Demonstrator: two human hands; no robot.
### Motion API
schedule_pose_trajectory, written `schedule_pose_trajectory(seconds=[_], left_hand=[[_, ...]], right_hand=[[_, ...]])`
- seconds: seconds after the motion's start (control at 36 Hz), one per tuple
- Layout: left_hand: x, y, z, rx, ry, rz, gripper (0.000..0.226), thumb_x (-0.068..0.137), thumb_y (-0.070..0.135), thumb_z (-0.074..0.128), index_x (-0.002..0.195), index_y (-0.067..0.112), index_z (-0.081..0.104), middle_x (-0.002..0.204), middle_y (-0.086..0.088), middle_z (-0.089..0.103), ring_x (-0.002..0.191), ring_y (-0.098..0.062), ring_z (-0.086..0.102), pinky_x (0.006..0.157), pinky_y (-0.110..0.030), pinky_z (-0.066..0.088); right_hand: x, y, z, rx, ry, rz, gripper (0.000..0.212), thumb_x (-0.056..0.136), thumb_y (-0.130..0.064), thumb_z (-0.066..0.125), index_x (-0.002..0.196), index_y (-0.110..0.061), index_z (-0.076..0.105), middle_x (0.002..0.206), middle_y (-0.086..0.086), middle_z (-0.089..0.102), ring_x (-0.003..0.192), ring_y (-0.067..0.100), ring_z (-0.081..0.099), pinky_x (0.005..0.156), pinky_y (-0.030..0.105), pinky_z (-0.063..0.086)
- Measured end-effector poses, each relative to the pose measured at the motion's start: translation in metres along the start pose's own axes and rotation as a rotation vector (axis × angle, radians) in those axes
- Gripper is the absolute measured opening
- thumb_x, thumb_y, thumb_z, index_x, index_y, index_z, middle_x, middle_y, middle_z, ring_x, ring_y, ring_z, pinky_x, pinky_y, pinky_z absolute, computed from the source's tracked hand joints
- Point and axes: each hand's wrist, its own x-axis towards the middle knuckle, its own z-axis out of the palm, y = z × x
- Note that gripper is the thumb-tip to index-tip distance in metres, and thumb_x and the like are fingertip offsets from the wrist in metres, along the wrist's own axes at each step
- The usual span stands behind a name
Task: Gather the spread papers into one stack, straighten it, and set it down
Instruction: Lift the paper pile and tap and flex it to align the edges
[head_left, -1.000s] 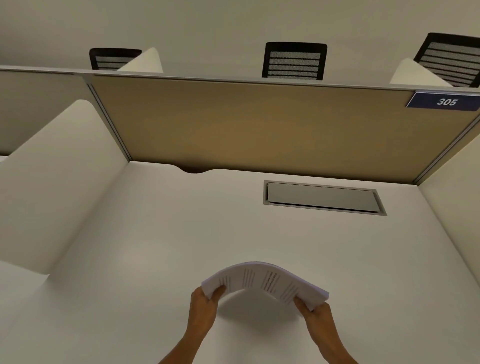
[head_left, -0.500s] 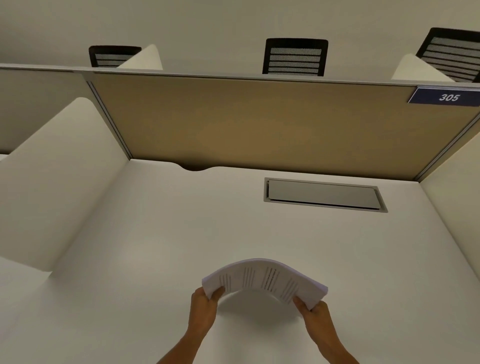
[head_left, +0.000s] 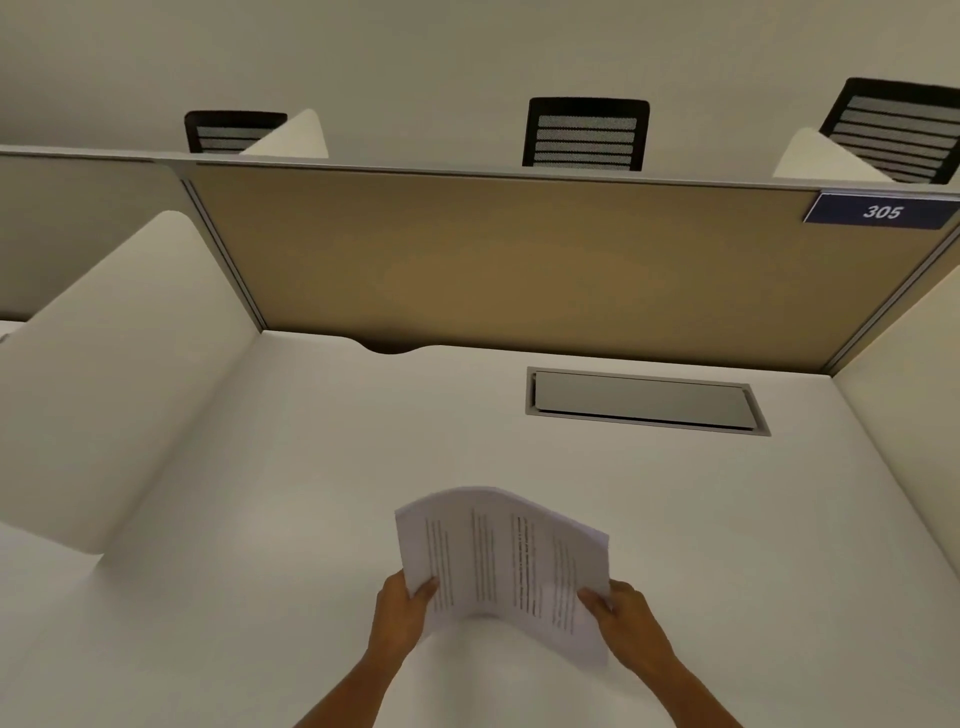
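Paper stack (head_left: 506, 558) held up over the desk (head_left: 260, 519).

My left hand (head_left: 402, 610) pinches the stack's left edge, my right hand (head_left: 626, 618) its right edge; the sheets bow upward. Beyond the stack sits a closed cable hatch (head_left: 644, 400), with nothing between them.

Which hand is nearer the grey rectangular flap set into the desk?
Right. The right hand grips the white paper stack at its right edge, almost straight below the grey rectangular flap; the left hand holds the stack's left edge, further left.
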Motion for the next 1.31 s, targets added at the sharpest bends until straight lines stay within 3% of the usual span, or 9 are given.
schedule_pose_trajectory(seconds=[0.11, 0.22, 0.36, 0.47, 0.56, 0.67, 0.83, 0.94, 1.31], left_hand=[[0.003, 0.001, -0.009, -0.078, 0.039, -0.027, 0.032, 0.09, 0.005, 0.065, 0.121, 0.011, 0.058, 0.108, -0.009, 0.069, 0.104, -0.033, 0.067, 0.09, -0.049, 0.057], [0.007, 0.002, -0.017, -0.001, 0.03, -0.058, 0.091, 0.082, 0.009, 0.076, 0.151, 0.015, 0.018, 0.137, -0.016, 0.056, 0.119, -0.036, 0.06, 0.098, -0.055, 0.049], [0.006, 0.024, -0.02, 0.125, 0.041, 0.199, 0.131, 0.066, 0.035, 0.088, 0.151, 0.039, -0.012, 0.164, 0.008, 0.001, 0.151, -0.024, 0.012, 0.116, -0.054, 0.026], [0.007, 0.066, -0.018, 0.298, -0.105, 0.501, 0.115, 0.064, 0.069, 0.074, 0.148, 0.054, -0.003, 0.153, 0.042, -0.006, 0.148, -0.001, -0.003, 0.115, -0.038, 0.009], [0.004, 0.099, -0.016, 0.31, -0.271, 0.602, 0.094, 0.066, 0.069, 0.073, 0.142, 0.062, 0.018, 0.15, 0.045, 0.016, 0.141, 0.015, 0.02, 0.115, -0.024, 0.022], [0.0, 0.122, -0.01, 0.233, -0.403, 0.611, 0.064, 0.073, 0.05, 0.079, 0.131, 0.05, 0.052, 0.135, 0.029, 0.056, 0.125, 0.004, 0.053, 0.108, -0.028, 0.046], [-0.01, 0.128, 0.001, 0.187, -0.499, 0.525, 0.054, 0.081, 0.036, 0.074, 0.132, 0.034, 0.058, 0.126, 0.032, 0.061, 0.114, 0.005, 0.061, 0.095, -0.015, 0.051], [-0.012, 0.124, 0.008, 0.2, -0.391, 0.421, 0.019, 0.087, 0.024, 0.071, 0.095, 0.008, 0.075, 0.083, -0.009, 0.073, 0.071, -0.012, 0.063, 0.072, -0.032, 0.05], [-0.024, 0.122, 0.004, 0.022, -0.313, 0.352, 0.011, 0.084, 0.033, 0.067, 0.088, 0.031, 0.078, 0.082, 0.003, 0.078, 0.071, -0.009, 0.071, 0.064, -0.02, 0.056]], right_hand=[[-0.003, -0.027, -0.02, -0.122, -0.08, -0.047, 0.013, 0.098, -0.029, 0.053, 0.1, -0.026, 0.066, 0.088, -0.011, 0.066, 0.07, -0.008, 0.062, 0.05, 0.006, 0.047], [-0.007, -0.056, -0.043, -0.198, -0.189, -0.084, 0.016, 0.096, -0.029, 0.053, 0.085, -0.029, 0.065, 0.084, -0.011, 0.07, 0.072, 0.0, 0.069, 0.053, 0.01, 0.049], [-0.012, -0.086, -0.067, -0.343, -0.276, -0.139, 0.02, 0.092, -0.031, 0.052, 0.091, -0.021, 0.069, 0.092, -0.001, 0.075, 0.077, 0.011, 0.074, 0.061, 0.02, 0.056], [-0.013, -0.106, -0.079, -0.516, -0.321, -0.17, 0.015, 0.094, -0.032, 0.05, 0.092, -0.029, 0.064, 0.09, -0.008, 0.067, 0.071, 0.004, 0.065, 0.056, 0.012, 0.045], [-0.013, -0.121, -0.085, -0.633, -0.329, -0.185, 0.025, 0.095, -0.032, 0.051, 0.106, -0.021, 0.069, 0.096, -0.003, 0.068, 0.079, 0.012, 0.065, 0.062, 0.017, 0.049], [-0.016, -0.143, -0.088, -0.763, -0.33, -0.214, 0.028, 0.093, -0.028, 0.047, 0.107, -0.018, 0.07, 0.102, 0.002, 0.072, 0.087, 0.019, 0.069, 0.073, 0.028, 0.056], [-0.018, -0.161, -0.091, -0.875, -0.281, -0.245, 0.03, 0.093, -0.024, 0.046, 0.111, -0.018, 0.069, 0.102, 0.005, 0.071, 0.077, 0.016, 0.062, 0.066, 0.024, 0.05], [-0.018, -0.167, -0.094, -0.916, -0.239, -0.254, 0.029, 0.094, -0.025, 0.047, 0.113, -0.02, 0.068, 0.103, 0.004, 0.071, 0.077, 0.015, 0.063, 0.065, 0.023, 0.05], [-0.023, -0.125, -0.129, -0.289, -0.207, -0.286, 0.023, 0.091, -0.047, 0.06, 0.098, -0.033, 0.077, 0.086, -0.015, 0.076, 0.081, 0.011, 0.073, 0.074, 0.028, 0.062]])
